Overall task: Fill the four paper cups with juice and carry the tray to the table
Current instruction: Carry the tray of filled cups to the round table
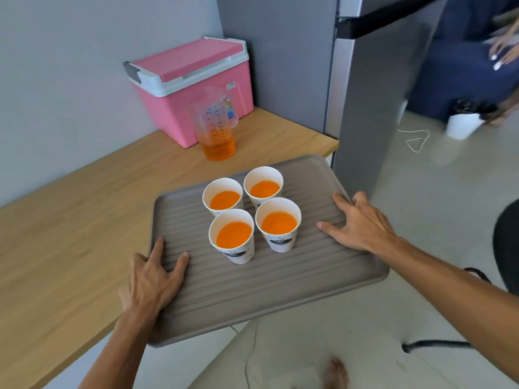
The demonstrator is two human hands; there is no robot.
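Note:
A grey ribbed tray (280,290) juts past the wooden counter's front edge, over the floor. Four white paper cups stand in a square at its middle, each holding orange juice: back left (222,196), back right (263,185), front left (232,235), front right (278,222). My left hand (150,282) grips the tray's left rim, thumb and fingers on top. My right hand (361,223) grips the right rim the same way. A clear measuring jug (214,127) with a little orange juice stands on the counter behind the tray.
A pink cooler box (191,85) sits at the back of the wooden counter (70,226) against the wall. A grey fridge (373,94) stands right of the counter. Beyond it are a seated person (502,51), a white bin (463,123) and tiled floor.

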